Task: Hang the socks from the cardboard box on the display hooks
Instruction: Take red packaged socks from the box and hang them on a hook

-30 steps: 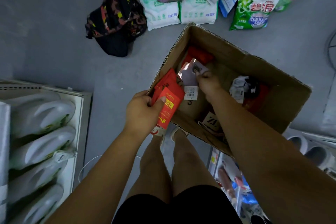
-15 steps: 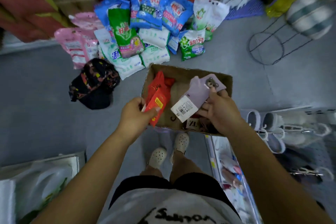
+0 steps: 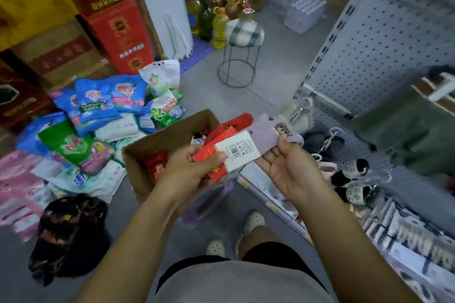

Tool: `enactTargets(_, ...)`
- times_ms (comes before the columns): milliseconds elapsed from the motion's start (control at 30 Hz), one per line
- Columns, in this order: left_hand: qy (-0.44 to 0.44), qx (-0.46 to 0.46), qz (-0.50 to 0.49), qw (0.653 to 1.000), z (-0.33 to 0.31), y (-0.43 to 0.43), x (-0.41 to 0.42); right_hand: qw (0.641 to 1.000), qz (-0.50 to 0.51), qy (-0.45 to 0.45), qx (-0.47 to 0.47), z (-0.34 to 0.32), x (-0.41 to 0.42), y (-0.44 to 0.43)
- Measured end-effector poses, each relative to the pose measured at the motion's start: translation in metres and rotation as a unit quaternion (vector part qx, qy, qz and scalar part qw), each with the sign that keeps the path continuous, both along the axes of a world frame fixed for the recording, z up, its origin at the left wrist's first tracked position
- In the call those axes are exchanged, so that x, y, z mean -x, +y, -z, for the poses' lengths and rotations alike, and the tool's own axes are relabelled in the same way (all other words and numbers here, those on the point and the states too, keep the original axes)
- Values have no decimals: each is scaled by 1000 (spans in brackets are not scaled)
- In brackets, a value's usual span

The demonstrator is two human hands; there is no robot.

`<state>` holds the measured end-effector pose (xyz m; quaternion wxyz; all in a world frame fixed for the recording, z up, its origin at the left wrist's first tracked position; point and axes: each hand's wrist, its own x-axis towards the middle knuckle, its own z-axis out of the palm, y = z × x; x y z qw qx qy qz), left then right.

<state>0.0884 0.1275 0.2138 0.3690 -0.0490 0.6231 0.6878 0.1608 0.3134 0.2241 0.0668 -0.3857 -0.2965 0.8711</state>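
Note:
The open cardboard box [image 3: 157,145] stands on the grey floor in front of my feet, with more red packs visible inside. My left hand [image 3: 189,170] is shut on a stack of red sock packs [image 3: 221,140], thumb pressing the white label of a lilac pair. My right hand [image 3: 288,167] pinches that lilac sock pair [image 3: 268,130], which has a bear patch and a white barcode card [image 3: 236,150]. Both hands meet above the box's right side. The grey pegboard [image 3: 374,51] with display hooks [image 3: 327,103] rises to the right.
Detergent bags [image 3: 98,115] are heaped on the floor to the left, with a dark patterned bag [image 3: 66,231] beside them. A wire-legged stool [image 3: 242,49] stands ahead. Slippers [image 3: 354,179] hang low on the rack at right. Red cartons [image 3: 115,24] stack at the back left.
I have straightened up and my view has lifted from the box toward the pegboard. My right hand took the lilac socks out of the box and brought them against the red packs in my left.

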Motion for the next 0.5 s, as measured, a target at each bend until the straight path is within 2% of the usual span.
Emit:
enactTargets(67,17,13,41,999,-3,18,-11,998,23,-25,-45,-2,-31,13)
enactTargets(133,28,17,72,997,-9,36,-21,986,44,-82,-140,-4,-63,25)
enactTargets(200,47,16,105,993,-15,58,-30,951,79,-150,-259,-11,-98,35)
enactTargets(267,53,12,135,989,-21,82,-39,909,101,-183,-360,-22,-131,43)
enactTargets(333,47,5,169,984,-31,109,-55,879,75,-140,-450,-36,-162,52)
enactTargets(400,35,-10,209,977,-42,140,-81,844,2,-87,-530,-48,-190,63)
enactTargets(500,26,-44,243,969,-62,185,-132,803,-30,-52,-593,-52,-238,89)
